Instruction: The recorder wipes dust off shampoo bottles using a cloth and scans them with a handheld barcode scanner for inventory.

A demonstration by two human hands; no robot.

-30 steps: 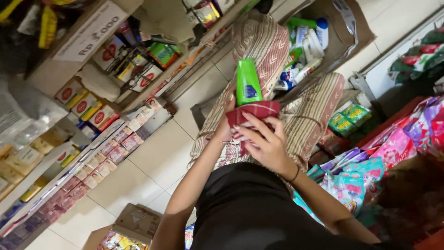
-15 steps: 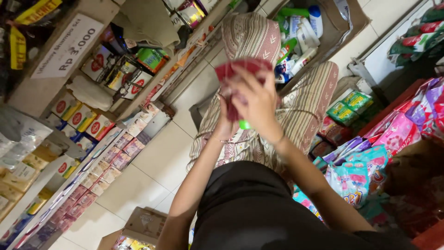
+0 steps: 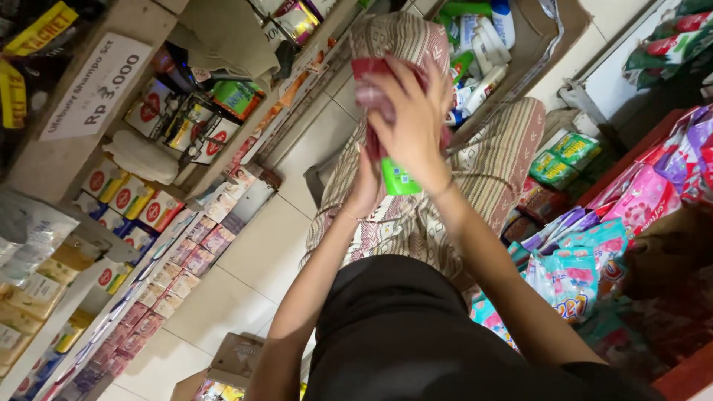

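Above our lap, a green bottle (image 3: pixel 401 178) sticks out below a red cloth (image 3: pixel 369 93) that we press around it. Our right hand (image 3: pixel 412 122) lies over the cloth with fingers spread and clamped on it; our left hand (image 3: pixel 365 186) props the bottle from beneath, its fingers hidden, so we cannot tell their state. Beyond our knees, a cardboard box (image 3: pixel 538 44) holds white, blue and green bottles. Left, shelves (image 3: pixel 52 163) carry small red-and-white boxes.

even indoor light, soft shadows; hands slightly motion-blurred, edges perhaps stretched, right corner dim.
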